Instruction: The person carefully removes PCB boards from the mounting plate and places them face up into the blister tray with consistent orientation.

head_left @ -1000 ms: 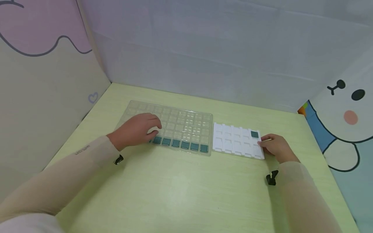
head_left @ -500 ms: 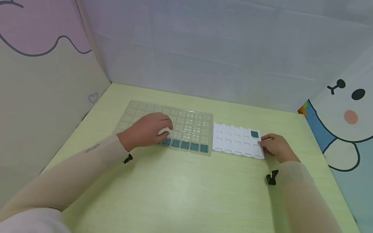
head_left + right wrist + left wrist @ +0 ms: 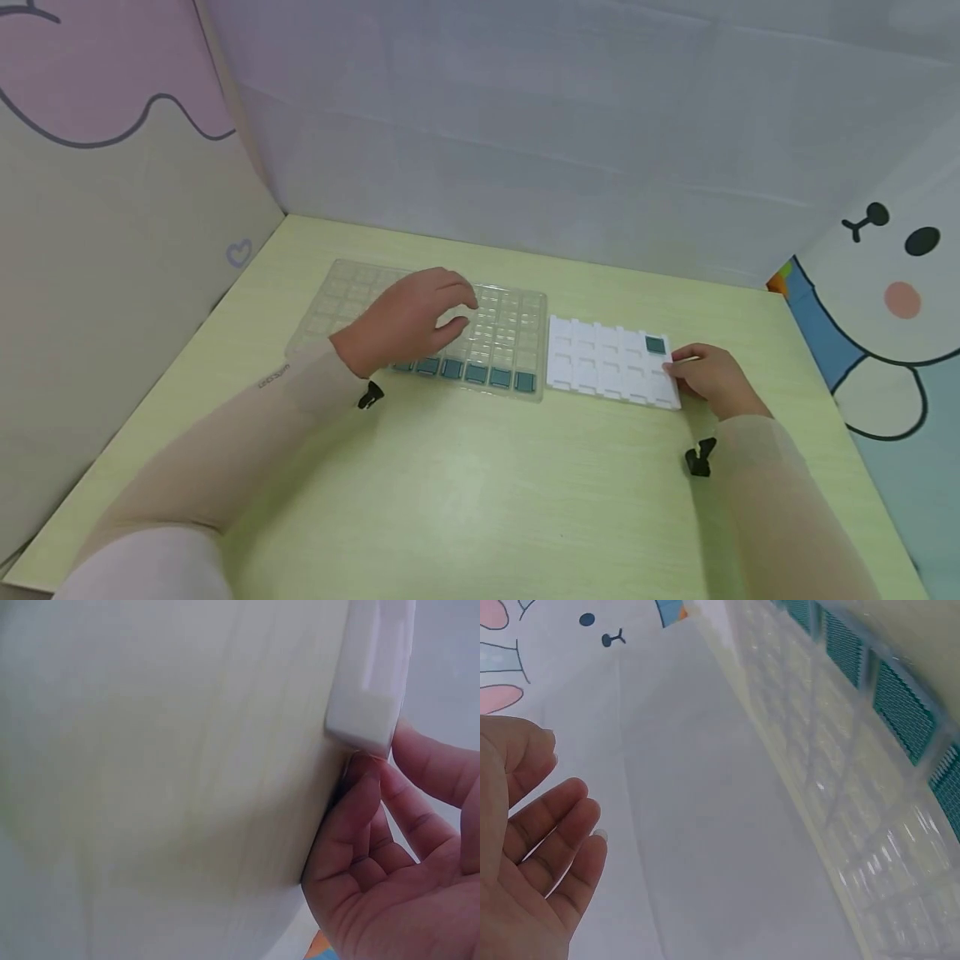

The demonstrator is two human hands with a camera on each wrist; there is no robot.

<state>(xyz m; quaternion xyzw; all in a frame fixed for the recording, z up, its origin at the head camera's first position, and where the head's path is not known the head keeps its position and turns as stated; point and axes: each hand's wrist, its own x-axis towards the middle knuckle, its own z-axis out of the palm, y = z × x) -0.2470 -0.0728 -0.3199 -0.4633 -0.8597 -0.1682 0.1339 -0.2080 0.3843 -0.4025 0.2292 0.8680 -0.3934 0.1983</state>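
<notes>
In the head view my left hand (image 3: 416, 315) hovers over a clear plastic blister tray (image 3: 528, 321), its thumb and index fingertips apart and no object visible between them. The left wrist view shows the left fingers (image 3: 574, 870) loosely bent, beside the clear tray. Along the tray's near row sit several dark green square chips (image 3: 476, 372); the hand and forearm hide part of the tray's left side. My right hand (image 3: 712, 379) pinches the right edge of a white compartment tray (image 3: 611, 362), thumb against its side and fingers at its underside. One green chip (image 3: 656, 344) lies in its far right compartment.
Both trays lie side by side on a pale wooden table (image 3: 480, 500). A white cloth wall (image 3: 525, 125) stands behind them, with printed panels at the left and right. Black clips (image 3: 699, 458) hang at both wrists.
My left hand has moved right and slightly away over the clear tray, uncovering more of the chip row. The right hand and the white tray have stayed put.
</notes>
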